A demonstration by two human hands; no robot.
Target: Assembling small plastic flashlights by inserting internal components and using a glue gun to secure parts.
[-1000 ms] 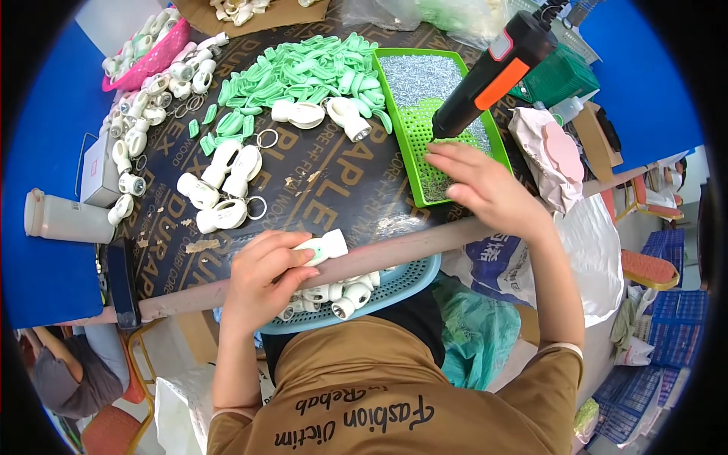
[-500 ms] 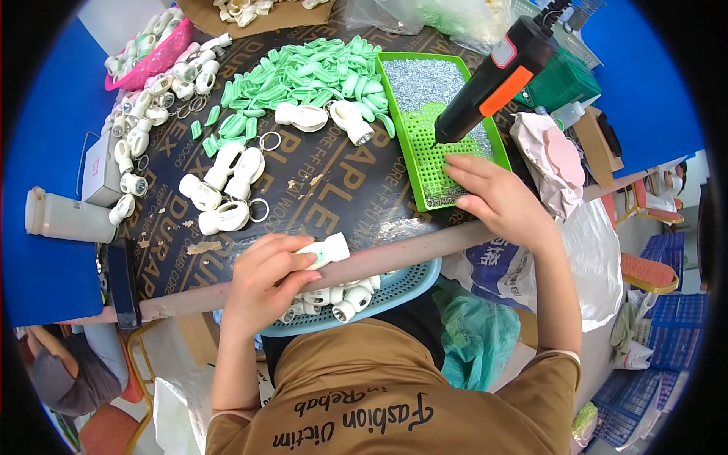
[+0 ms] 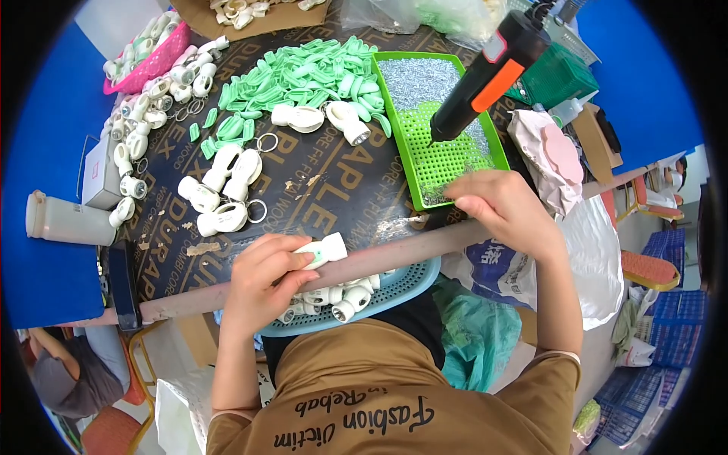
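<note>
My left hand (image 3: 265,277) is closed around a small white flashlight (image 3: 331,249) with a green spot on its side, at the table's front edge. My right hand (image 3: 504,208) reaches over the near end of a bright green tray (image 3: 410,171) of small screws (image 3: 421,80). Its fingers are bent down and drawn in toward the thumb among the screws there; whatever lies between the fingertips is too small to make out. A black and orange electric screwdriver (image 3: 485,80) hangs above the tray, its tip pointing down, apart from both hands.
A heap of green plastic covers (image 3: 303,80) lies beyond several white flashlights (image 3: 243,173), some with key rings. Below the table edge, a blue basket (image 3: 409,287) holds more flashlights. A pink basket (image 3: 155,61) stands far left, a crumpled paper bag (image 3: 531,152) right of the tray.
My right hand's fingers have curled and drawn back toward the tray's near end. My left hand keeps the flashlight in nearly the same place.
</note>
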